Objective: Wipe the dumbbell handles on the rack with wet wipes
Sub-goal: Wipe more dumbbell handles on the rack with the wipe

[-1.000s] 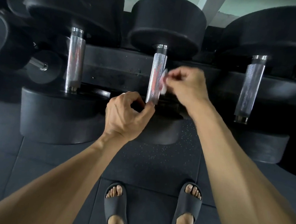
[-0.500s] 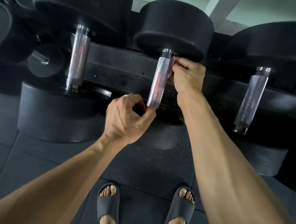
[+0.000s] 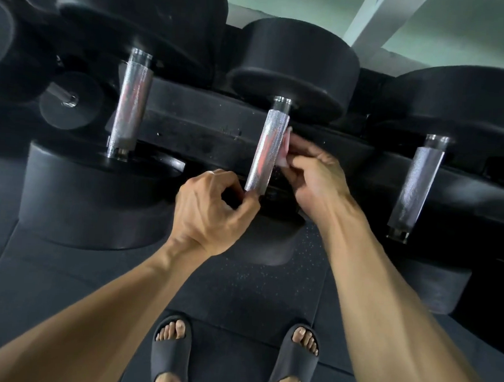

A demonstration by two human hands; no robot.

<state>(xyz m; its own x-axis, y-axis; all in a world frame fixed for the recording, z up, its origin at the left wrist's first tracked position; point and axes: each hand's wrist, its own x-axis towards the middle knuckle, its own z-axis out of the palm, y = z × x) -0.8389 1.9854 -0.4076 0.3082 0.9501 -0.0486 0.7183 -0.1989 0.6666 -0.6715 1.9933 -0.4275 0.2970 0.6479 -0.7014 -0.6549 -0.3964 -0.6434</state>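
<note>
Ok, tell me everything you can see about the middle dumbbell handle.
The middle handle is a knurled, shiny metal cylinder with reddish reflections, tilted slightly, running between two black weight heads across the rack. The right hand presses a pale wipe against its right side; the left hand pinches its lower end.

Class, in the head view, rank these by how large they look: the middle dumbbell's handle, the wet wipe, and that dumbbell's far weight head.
1. far weight head
2. middle dumbbell's handle
3. wet wipe, mostly hidden in the right hand, so only its visible part counts.
</note>
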